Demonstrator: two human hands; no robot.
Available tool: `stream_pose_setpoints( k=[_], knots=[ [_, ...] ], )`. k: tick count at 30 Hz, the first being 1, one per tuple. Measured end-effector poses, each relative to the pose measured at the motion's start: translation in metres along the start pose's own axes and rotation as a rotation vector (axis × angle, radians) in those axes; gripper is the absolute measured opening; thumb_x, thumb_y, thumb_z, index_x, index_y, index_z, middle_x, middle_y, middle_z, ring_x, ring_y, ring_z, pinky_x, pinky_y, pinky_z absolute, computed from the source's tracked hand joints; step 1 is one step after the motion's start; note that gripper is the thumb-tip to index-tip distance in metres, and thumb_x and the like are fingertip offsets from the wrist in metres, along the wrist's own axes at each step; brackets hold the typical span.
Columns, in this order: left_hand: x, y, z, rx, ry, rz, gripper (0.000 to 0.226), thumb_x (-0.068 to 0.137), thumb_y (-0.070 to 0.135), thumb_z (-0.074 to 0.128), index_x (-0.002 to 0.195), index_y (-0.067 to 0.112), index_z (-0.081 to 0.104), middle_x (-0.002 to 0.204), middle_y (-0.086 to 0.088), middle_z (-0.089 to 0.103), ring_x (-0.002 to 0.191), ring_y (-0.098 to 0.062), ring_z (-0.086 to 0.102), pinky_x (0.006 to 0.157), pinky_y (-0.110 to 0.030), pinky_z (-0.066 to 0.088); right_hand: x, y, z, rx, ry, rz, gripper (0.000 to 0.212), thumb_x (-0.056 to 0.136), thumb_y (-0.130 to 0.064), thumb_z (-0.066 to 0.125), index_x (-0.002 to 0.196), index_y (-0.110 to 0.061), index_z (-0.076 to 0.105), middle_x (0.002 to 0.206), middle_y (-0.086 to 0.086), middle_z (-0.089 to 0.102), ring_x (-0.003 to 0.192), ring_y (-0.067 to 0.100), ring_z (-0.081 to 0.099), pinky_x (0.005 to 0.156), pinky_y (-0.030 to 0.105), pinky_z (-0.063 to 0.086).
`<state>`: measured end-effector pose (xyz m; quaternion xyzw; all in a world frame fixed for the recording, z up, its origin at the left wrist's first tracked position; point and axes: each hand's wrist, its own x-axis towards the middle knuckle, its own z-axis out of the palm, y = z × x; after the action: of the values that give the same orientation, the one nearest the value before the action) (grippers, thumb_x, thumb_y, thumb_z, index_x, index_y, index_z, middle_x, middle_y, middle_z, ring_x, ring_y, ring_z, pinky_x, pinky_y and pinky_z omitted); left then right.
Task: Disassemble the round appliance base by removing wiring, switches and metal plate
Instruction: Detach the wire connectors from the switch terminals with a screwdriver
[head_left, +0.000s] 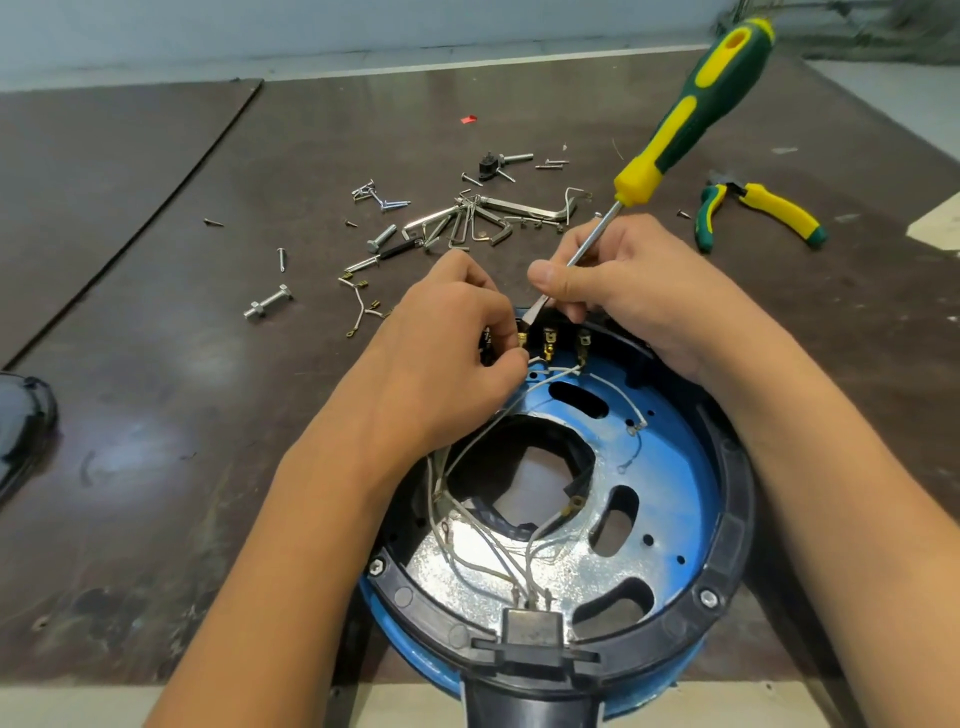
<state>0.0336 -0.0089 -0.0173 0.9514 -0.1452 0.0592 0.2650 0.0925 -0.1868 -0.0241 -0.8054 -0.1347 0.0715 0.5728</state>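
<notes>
Two hands meet at twelve o'clock on the round base (727, 499): a brass terminal (522, 340) is pinched by the left hand (457, 353); the screwdriver (691, 114) shaft is gripped by the right hand (639, 291). Thin wires (467, 551) look limp and fragile, best pulled at the stiff connector.

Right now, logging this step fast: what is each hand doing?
Left hand: closed, pinching a brass terminal on the round base.
Right hand: closed around the screwdriver shaft, tip at the terminals.

Pliers (758, 214) lie right of scattered screws (384, 200) and hex keys (483, 221) (all on the dark table (156, 312)).
</notes>
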Motion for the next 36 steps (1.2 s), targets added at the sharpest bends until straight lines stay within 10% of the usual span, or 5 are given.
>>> stream_pose_setpoints(
  k=[36],
  knots=[
    [-0.002, 0.003, -0.003, 0.006, 0.005, 0.0, 0.016, 0.083, 0.026, 0.073, 0.069, 0.029, 0.065, 0.1, 0.01, 0.048, 0.088, -0.005, 0.053, 0.071, -0.011, 0.039, 0.006, 0.002, -0.002, 0.045, -0.084, 0.018, 0.034, 0.096, -0.019, 0.071, 0.065, -0.021, 0.058, 0.051, -0.006, 0.049, 0.048, 0.007, 0.043, 0.051, 0.015, 0.04]
  ],
)
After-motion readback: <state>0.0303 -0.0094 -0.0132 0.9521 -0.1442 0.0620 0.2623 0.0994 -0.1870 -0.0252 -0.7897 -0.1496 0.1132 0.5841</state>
